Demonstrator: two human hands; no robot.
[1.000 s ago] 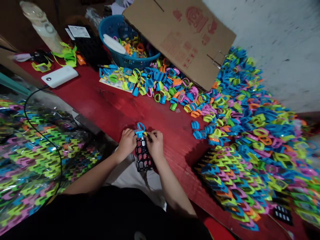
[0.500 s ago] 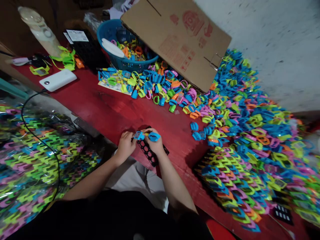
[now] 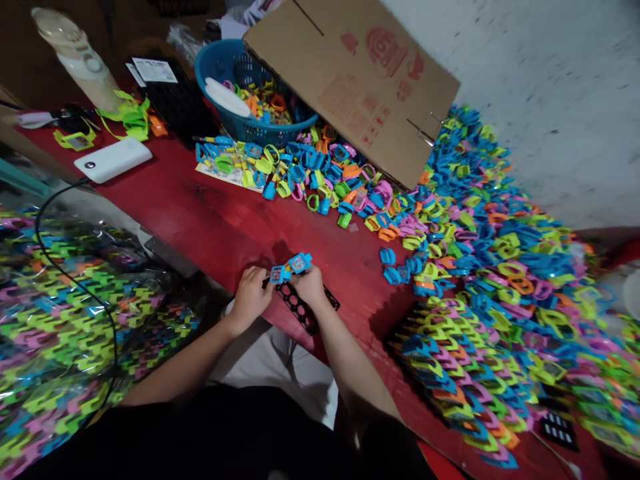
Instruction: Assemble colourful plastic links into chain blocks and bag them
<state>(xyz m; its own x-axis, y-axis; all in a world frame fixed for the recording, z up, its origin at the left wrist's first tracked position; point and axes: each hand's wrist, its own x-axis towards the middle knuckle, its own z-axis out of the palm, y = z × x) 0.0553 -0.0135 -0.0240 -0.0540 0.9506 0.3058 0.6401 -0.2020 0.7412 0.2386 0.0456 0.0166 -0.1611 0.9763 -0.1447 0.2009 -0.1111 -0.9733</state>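
My left hand (image 3: 251,297) is closed, its fingertips pinching a blue toy watch (image 3: 277,274) with a square printed face. Close by on the right, my right hand (image 3: 311,288) is closed on a second blue toy watch (image 3: 300,263), its printed face turned up. The two watches almost meet; whether they touch I cannot tell. Beneath both hands lies a black tray with round holes (image 3: 303,313), at the table's front edge. My right hand and wrist hide part of it.
Loose colourful toy watches (image 3: 500,227) are heaped along the red table (image 3: 220,220). A filled rack of watches (image 3: 450,360) stands at right. Behind are a blue basket (image 3: 220,100) and a cardboard box (image 3: 360,80). A white power bank (image 3: 114,160) trails a cable at left, above bagged toys (image 3: 60,320).
My right hand has rotated, so its watch, whose smooth blue side showed before, now shows its printed face. The left hand's watch has tilted slightly; that hand has barely moved.
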